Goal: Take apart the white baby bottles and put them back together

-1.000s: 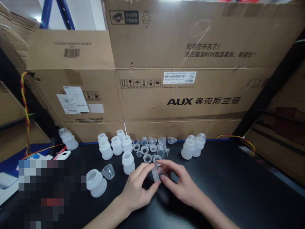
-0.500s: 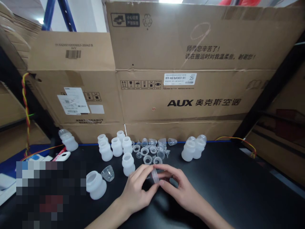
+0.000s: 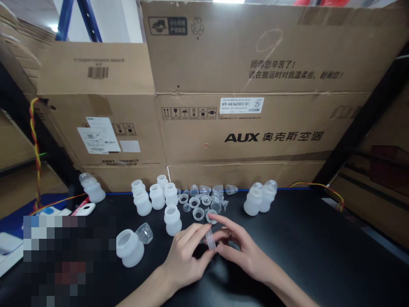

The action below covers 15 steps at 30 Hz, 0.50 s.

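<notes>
Both of my hands meet over the black table [image 3: 303, 238] and pinch one small clear plastic piece [image 3: 210, 239] between their fingertips. My left hand [image 3: 187, 256] grips it from the left with thumb and fingers. My right hand [image 3: 239, 249] holds its right side, index finger stretched over the top. Just beyond my fingers lies a cluster of several clear rings and small funnels [image 3: 204, 200]. A white squat bottle [image 3: 172, 219] stands close to my left hand.
Several white bottles [image 3: 150, 196] stand at the back left, two more [image 3: 259, 197] at the back right, one [image 3: 129, 247] near a clear cup [image 3: 145, 233]. Large cardboard boxes [image 3: 243, 128] wall off the far edge. A blurred patch covers the lower left.
My hands have turned the clear piece slightly and my right index finger has lifted and stretched forward. The bottles and loose parts have not moved.
</notes>
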Motion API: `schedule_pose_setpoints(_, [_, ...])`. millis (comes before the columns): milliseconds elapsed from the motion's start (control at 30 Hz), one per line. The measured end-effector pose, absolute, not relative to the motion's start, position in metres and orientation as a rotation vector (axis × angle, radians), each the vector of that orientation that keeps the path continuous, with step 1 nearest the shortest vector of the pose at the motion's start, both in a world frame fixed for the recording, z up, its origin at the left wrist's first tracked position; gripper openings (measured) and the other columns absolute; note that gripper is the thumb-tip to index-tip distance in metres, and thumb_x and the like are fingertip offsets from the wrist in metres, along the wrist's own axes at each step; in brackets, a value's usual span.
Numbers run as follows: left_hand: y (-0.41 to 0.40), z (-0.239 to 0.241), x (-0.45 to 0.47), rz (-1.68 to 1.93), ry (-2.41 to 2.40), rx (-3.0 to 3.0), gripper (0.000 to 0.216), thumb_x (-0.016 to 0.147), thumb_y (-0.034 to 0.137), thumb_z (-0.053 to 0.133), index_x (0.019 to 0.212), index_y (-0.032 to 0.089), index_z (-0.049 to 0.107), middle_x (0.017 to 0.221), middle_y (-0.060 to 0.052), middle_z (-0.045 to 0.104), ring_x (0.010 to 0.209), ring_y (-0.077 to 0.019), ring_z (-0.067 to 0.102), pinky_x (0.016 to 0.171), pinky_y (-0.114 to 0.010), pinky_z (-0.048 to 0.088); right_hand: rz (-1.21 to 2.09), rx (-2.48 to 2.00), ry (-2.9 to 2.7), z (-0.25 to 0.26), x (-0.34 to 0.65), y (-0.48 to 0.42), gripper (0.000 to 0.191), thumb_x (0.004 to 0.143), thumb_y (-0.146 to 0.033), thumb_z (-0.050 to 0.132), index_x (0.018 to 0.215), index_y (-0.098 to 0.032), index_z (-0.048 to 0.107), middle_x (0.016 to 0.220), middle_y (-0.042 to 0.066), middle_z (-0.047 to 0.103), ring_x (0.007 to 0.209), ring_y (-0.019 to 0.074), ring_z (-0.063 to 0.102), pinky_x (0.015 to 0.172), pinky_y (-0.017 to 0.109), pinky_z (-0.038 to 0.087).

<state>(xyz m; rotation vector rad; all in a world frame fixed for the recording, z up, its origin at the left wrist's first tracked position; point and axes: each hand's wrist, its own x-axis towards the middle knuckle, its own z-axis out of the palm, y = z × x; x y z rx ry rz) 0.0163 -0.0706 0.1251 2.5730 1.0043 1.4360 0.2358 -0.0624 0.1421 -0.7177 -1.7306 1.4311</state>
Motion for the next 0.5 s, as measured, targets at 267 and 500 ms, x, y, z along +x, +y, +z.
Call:
schedule_pose_setpoints(267, [-0.073, 0.123, 0.011, 1.415, 0.984, 2.543, 0.048, 0.092, 0.021, 0.069, 0.138, 0.02, 0.056, 0.099, -0.009, 0.071, 0.08, -0.0192, 0.071, 0.07, -0.03, 0.061, 1.656, -0.615, -1.744, 0.145, 0.242, -0.064, 0.088, 0.092, -0.031, 0.076, 0.164, -0.037, 0.025, 0.124, 0.004, 0.066, 0.117, 0.0193, 0.058, 0.114, 0.042, 0.037])
schedule_pose_setpoints(500, [-0.076, 0.133, 0.019, 1.355, 0.899, 2.6, 0.042, 0.089, 0.023, 0.071, 0.129, 0.019, 0.06, 0.093, -0.006, 0.073, 0.075, -0.0181, 0.069, 0.067, -0.031, 0.058, 1.682, -0.611, -1.666, 0.141, 0.235, -0.065, 0.089, 0.093, -0.032, 0.076, 0.165, -0.032, 0.024, 0.111, 0.005, 0.071, 0.118, 0.0219, 0.063, 0.115, 0.045, 0.038])
